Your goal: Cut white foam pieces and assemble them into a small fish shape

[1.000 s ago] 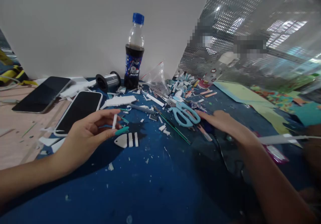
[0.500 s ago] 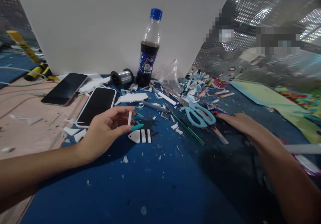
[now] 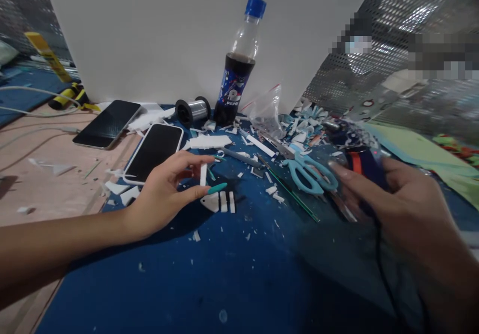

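My left hand (image 3: 168, 191) hovers over the blue mat (image 3: 232, 274) and pinches a small white foam strip (image 3: 203, 174) upright between thumb and fingers. Just right of it lie a white fish-head piece (image 3: 211, 202) and two white strips (image 3: 227, 201) in a row. My right hand (image 3: 396, 199) is raised at the right and wrapped round a dark blue tool with an orange band (image 3: 361, 167), from which a black cord runs down. Light blue scissors (image 3: 309, 171) lie on the mat just left of that hand.
A cola bottle (image 3: 239, 69) and a wire spool (image 3: 192, 110) stand at the white back wall. Two phones (image 3: 155, 152) (image 3: 108, 123) lie at the left. Foam scraps, sticks and a plastic bag (image 3: 265, 112) litter the back of the mat. Coloured paper (image 3: 419, 149) lies at the right.
My right hand has lifted off the mat and closed round the dark blue tool. The view has shifted left. My left hand still holds the white strip.
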Tool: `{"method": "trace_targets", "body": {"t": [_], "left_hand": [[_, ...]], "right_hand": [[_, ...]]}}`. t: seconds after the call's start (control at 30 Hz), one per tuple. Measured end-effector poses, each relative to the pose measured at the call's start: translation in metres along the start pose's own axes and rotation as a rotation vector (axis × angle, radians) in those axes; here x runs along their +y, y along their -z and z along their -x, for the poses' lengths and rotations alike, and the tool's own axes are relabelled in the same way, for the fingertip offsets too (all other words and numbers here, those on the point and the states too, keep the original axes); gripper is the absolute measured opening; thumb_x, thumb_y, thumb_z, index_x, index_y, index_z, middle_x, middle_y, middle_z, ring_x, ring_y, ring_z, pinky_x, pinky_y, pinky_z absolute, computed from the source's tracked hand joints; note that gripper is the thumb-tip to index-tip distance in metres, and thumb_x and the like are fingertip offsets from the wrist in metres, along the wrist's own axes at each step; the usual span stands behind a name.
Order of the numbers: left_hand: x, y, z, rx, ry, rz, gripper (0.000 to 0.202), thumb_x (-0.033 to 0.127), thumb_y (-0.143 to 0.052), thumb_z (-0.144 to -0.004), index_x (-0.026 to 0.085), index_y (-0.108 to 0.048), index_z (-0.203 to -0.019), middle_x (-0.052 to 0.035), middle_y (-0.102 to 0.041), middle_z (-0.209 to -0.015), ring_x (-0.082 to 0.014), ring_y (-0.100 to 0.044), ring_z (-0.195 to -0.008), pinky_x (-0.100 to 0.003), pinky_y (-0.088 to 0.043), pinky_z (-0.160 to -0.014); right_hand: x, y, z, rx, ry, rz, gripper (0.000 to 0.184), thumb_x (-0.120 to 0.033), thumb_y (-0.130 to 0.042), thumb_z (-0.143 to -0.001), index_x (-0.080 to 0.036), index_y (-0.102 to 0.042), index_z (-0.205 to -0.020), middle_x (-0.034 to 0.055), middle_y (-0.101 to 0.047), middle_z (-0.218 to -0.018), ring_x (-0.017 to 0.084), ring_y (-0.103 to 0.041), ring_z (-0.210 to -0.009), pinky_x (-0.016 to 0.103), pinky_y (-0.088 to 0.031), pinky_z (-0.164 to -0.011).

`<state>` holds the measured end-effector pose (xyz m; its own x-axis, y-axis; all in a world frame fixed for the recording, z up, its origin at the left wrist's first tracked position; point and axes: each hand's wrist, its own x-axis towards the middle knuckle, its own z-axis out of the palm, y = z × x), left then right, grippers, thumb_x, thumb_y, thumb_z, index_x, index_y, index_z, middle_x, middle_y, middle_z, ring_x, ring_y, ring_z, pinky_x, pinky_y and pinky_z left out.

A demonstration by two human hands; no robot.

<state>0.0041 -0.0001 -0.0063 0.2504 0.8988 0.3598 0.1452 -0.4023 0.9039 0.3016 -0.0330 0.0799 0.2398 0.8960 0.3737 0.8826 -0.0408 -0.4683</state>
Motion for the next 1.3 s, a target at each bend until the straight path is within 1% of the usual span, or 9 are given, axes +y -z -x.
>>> {"method": "trace_targets", "body": {"t": [0.03,0.07,0.17,0.3,0.5,0.67,0.8,1.1,1.3], "left_hand": [[0.000,0.000,0.000,-0.004,0.004,-0.004,0.035,0.023,-0.072,-0.078,0.026,-0.067,-0.113,-0.0034,-0.061,-0.098,-0.0155,-0.059,-0.087,-0.031,-0.059,-0.081],[0.000,0.000,0.000,-0.008,0.004,-0.010,0.035,0.023,-0.073,-0.078,0.027,-0.067,-0.113,-0.0033,-0.060,-0.098,-0.0153,-0.059,-0.086,-0.031,-0.059,-0.081],[0.000,0.000,0.000,-0.024,0.012,-0.022,0.037,0.024,-0.074,-0.078,0.027,-0.067,-0.114,-0.0027,-0.060,-0.096,-0.0152,-0.059,-0.085,-0.030,-0.058,-0.081],[0.002,0.001,0.001,-0.037,0.017,-0.015,0.036,0.025,-0.074,-0.078,0.025,-0.068,-0.113,-0.0023,-0.059,-0.093,-0.0161,-0.060,-0.087,-0.028,-0.057,-0.076],[0.008,0.001,0.001,-0.067,-0.005,-0.108,0.033,0.024,-0.070,-0.080,0.021,-0.069,-0.113,-0.0028,-0.061,-0.090,-0.0151,-0.059,-0.083,-0.026,-0.052,-0.070],[0.009,0.002,-0.001,-0.088,0.045,-0.153,0.031,0.027,-0.075,-0.078,0.021,-0.070,-0.108,-0.0028,-0.065,-0.088,-0.0161,-0.061,-0.079,-0.027,-0.051,-0.067],[0.009,0.002,-0.002,-0.111,0.062,-0.140,0.034,0.028,-0.078,-0.076,0.021,-0.071,-0.109,-0.0027,-0.067,-0.088,-0.0161,-0.061,-0.077,-0.028,-0.051,-0.065],[0.009,0.002,-0.003,-0.113,0.038,-0.153,0.036,0.022,-0.076,-0.077,0.019,-0.069,-0.113,0.0000,-0.061,-0.083,-0.0125,-0.057,-0.075,-0.024,-0.048,-0.062],[0.010,0.003,-0.002,-0.117,0.040,-0.168,0.035,0.021,-0.075,-0.078,0.019,-0.069,-0.113,0.0006,-0.060,-0.083,-0.0114,-0.056,-0.075,-0.022,-0.046,-0.062]], "right_hand": [[-0.008,-0.005,0.005,0.029,-0.091,-0.038,0.032,-0.048,-0.069,-0.068,-0.022,-0.053,-0.060,-0.0015,-0.051,-0.040,0.012,-0.045,-0.032,0.026,-0.036,-0.033],[-0.015,-0.011,0.008,0.080,-0.069,-0.032,0.031,-0.047,-0.073,-0.064,-0.021,-0.056,-0.066,-0.0010,-0.056,-0.048,0.012,-0.047,-0.037,0.026,-0.037,-0.034],[-0.030,-0.027,0.016,0.206,0.143,0.035,0.037,-0.047,-0.078,-0.059,-0.021,-0.056,-0.076,0.0011,-0.062,-0.062,0.014,-0.052,-0.048,0.028,-0.042,-0.044],[-0.040,-0.044,0.022,0.219,0.303,0.129,0.032,-0.049,-0.068,-0.072,-0.023,-0.051,-0.078,0.0027,-0.059,-0.062,0.018,-0.055,-0.053,0.031,-0.043,-0.050],[-0.030,-0.061,0.032,0.223,0.386,0.264,0.029,-0.047,-0.063,-0.079,-0.024,-0.046,-0.080,0.0029,-0.057,-0.064,0.022,-0.061,-0.057,0.032,-0.040,-0.050],[-0.017,-0.069,0.034,0.318,0.631,0.396,0.025,-0.039,-0.062,-0.084,-0.020,-0.049,-0.093,0.0058,-0.064,-0.072,0.020,-0.063,-0.057,0.028,-0.032,-0.044],[-0.014,-0.073,0.031,0.322,0.738,0.381,0.021,-0.033,-0.062,-0.086,-0.017,-0.053,-0.095,0.0095,-0.066,-0.077,0.020,-0.065,-0.062,0.027,-0.036,-0.045],[-0.008,-0.078,0.026,0.411,0.793,0.400,0.018,-0.032,-0.064,-0.084,-0.017,-0.055,-0.088,0.0061,-0.066,-0.076,0.015,-0.066,-0.065,0.021,-0.044,-0.050],[-0.006,-0.078,0.028,0.385,0.768,0.394,0.017,-0.033,-0.061,-0.087,-0.019,-0.051,-0.085,0.0060,-0.066,-0.077,0.015,-0.065,-0.064,0.022,-0.044,-0.050]]}}
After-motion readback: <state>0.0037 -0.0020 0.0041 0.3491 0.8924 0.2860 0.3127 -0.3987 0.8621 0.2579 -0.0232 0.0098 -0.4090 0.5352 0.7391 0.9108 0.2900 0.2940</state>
